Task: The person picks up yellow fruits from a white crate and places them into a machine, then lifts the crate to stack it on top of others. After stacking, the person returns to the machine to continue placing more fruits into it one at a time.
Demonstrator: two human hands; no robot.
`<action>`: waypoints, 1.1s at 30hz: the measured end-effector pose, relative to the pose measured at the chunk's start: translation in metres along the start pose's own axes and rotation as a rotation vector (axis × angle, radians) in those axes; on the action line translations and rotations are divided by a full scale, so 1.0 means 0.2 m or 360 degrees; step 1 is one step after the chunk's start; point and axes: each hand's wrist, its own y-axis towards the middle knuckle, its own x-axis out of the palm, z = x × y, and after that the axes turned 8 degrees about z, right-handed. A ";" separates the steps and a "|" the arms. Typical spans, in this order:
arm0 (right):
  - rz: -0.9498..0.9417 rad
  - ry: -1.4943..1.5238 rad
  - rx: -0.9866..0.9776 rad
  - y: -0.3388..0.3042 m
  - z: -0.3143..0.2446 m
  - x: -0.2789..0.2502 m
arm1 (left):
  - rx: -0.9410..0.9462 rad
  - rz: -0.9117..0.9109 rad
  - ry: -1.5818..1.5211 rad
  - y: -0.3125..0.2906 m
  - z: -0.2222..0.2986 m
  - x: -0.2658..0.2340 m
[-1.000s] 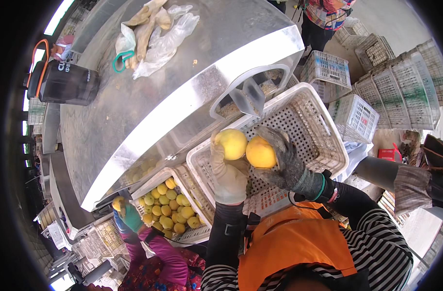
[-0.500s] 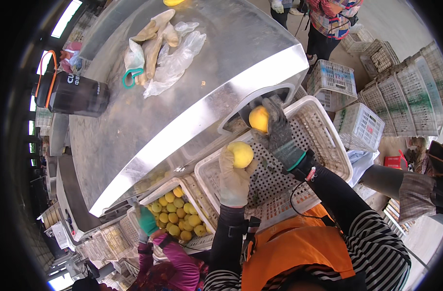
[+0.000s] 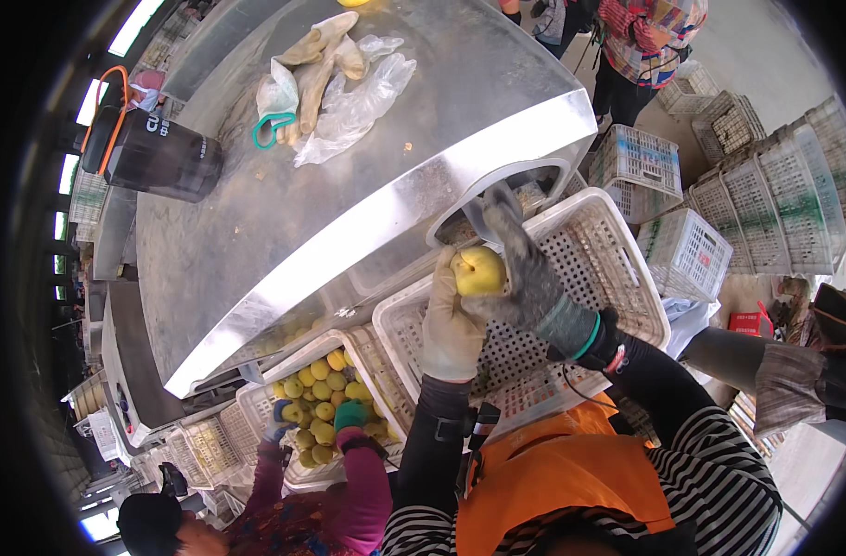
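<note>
Head-worn fisheye, left of pair, upright. Looks steeply down from above; left hand and right hand near, mid-frame; tabletop upper left; straight edges bow, rim black.

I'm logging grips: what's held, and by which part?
A yellow fruit, by its left side, in the left hand; whether the right hand grips too, I can't tell.

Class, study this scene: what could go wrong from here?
The round yellow fruit in the beige-gloved left hand might slip and bruise against the white perforated plastic crate below. The dark-grey-gloved right hand, its fingers close to the shiny grey metal table, might knock against its edge.
</note>
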 end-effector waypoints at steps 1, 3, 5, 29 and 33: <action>-0.0002 0.0009 -0.0002 -0.05 -0.02 0.00 | 0.0145 0.0130 0.0221 -0.05 -0.02 0.14; -0.0365 0.0137 0.0707 -0.10 -0.05 0.00 | 0.0853 -0.0116 0.1719 -0.09 -0.07 0.02; -0.0216 0.0140 0.0657 -0.07 0.05 0.03 | 0.0543 0.0112 0.1042 -0.12 -0.07 0.07; -0.0527 -0.1453 0.1590 -0.99 0.68 -0.80 | 0.0903 0.1405 0.3258 -0.67 -0.02 -0.67; -0.0589 -0.1251 0.1527 -1.21 0.73 -0.96 | 0.0764 0.1269 0.2000 -0.71 -0.08 -1.00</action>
